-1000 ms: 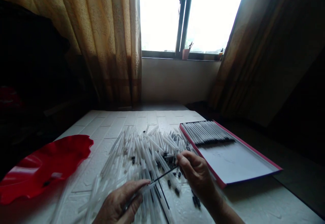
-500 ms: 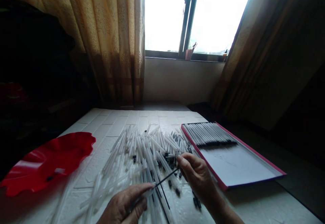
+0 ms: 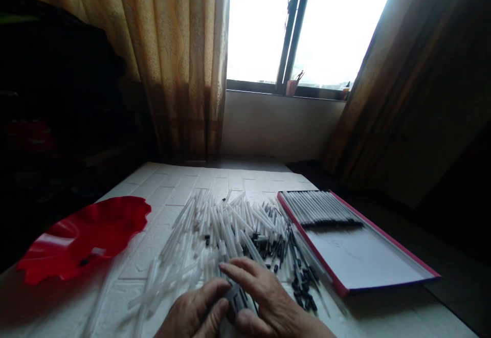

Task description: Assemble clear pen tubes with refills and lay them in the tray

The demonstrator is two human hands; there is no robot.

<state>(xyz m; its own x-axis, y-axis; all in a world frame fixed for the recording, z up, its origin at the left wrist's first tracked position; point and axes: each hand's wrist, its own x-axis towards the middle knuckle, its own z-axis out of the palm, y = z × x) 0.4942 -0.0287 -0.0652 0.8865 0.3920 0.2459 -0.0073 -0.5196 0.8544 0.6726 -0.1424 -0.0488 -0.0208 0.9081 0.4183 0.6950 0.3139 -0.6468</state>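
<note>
My left hand (image 3: 197,307) is closed at the bottom centre, thumb and fingers pinched on a translucent pen barrel that is mostly hidden by the fingers. Close against it, my right hand (image 3: 264,297) has its fingers stretched out past the left fingertips and its thumb apart. Nothing clear shows in the right hand. Beneath and beyond both hands lies a heap of clear pen barrels (image 3: 226,225). Dark refills (image 3: 293,248) and small black pen caps (image 3: 303,289) are scattered to the right of it.
At right, a pink-edged shallow box (image 3: 368,261) holds a row of black-capped pens (image 3: 322,207). A red wavy-rimmed bowl (image 3: 76,235) with a small black piece inside stands at left. The white brick-patterned table (image 3: 164,184) reaches back toward a curtained window (image 3: 261,31).
My right hand has moved left and down to meet my left hand. The dark refill that stretched between the hands no longer shows. The view has shifted slightly.
</note>
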